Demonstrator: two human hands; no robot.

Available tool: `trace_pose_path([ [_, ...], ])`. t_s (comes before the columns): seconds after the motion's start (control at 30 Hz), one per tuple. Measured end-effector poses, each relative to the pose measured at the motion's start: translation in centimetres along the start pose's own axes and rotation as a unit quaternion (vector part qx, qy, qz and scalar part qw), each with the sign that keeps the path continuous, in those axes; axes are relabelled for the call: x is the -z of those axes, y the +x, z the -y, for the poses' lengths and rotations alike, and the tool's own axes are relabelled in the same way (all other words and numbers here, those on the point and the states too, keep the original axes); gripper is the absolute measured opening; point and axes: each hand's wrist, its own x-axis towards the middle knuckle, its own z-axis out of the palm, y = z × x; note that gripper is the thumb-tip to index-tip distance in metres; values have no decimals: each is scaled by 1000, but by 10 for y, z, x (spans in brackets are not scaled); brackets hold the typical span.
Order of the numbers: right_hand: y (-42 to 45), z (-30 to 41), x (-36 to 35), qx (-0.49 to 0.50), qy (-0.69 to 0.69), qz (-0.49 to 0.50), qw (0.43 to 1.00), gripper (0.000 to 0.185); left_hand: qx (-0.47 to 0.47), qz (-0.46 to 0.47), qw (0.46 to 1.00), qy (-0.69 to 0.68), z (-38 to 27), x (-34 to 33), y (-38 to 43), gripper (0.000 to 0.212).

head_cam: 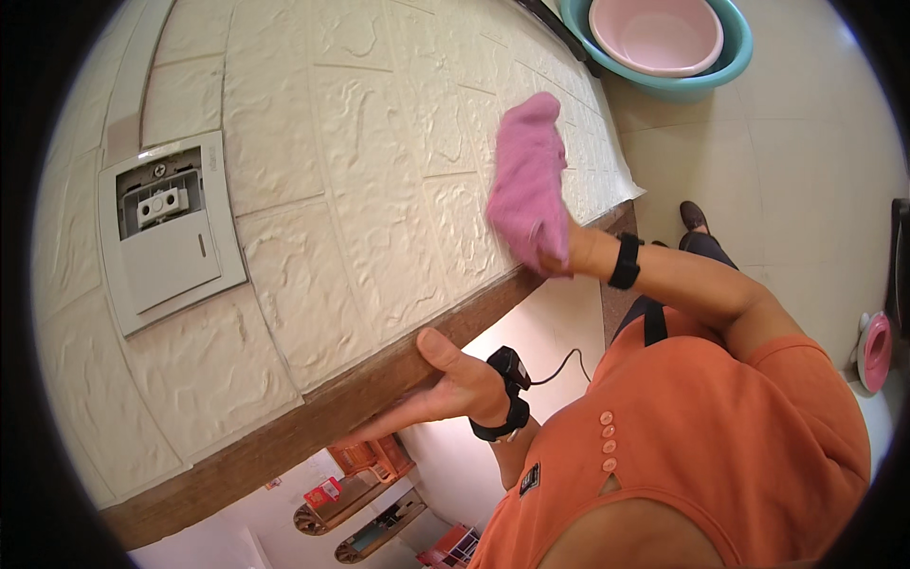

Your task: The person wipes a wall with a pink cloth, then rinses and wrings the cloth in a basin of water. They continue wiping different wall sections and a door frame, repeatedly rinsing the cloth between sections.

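A pink cloth (530, 171) covers most of my right hand (554, 249) and lies against the cream brick-patterned wall covering (370, 163); my fingers are hidden by it. Below and to the left, my left hand (455, 380) is bare, its thumb spread from the fingers, touching the brown wooden edge trim (298, 419) of that wall. A black strap with a small black device (508, 366) sits on the left wrist, a black band (625, 262) on the right.
A white wall socket plate (170, 263), partly uncovered, is at the left. Nested pink and teal basins (739, 43) stand on the tiled floor at the top right. Oval-ended wooden shelves (348, 498) holding red items show below the trim. A thin cable (569, 355) hangs by the left wrist.
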Motion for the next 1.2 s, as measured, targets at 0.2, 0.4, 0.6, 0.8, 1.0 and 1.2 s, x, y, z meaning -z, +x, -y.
trace_pose_path([
  [0.2,33,38,-58,349,-442,-5,826,51,6,-76,997,14,-8,-1,-2,111],
  [0.4,96,77,-55,478,-682,-73,549,35,-8,-98,995,24,-7,3,-2,106],
  [0.6,-9,-7,-94,286,-525,-8,801,96,-12,-159,987,28,3,3,-9,105],
  [0.8,81,49,-43,310,-424,43,850,55,26,-172,984,29,8,4,-14,105],
  [1.0,106,71,-49,331,-541,25,773,44,30,-177,982,62,-1,-1,-11,101],
  [1.2,-6,55,-155,334,-360,184,851,54,-24,-274,919,281,3,-31,-6,88],
])
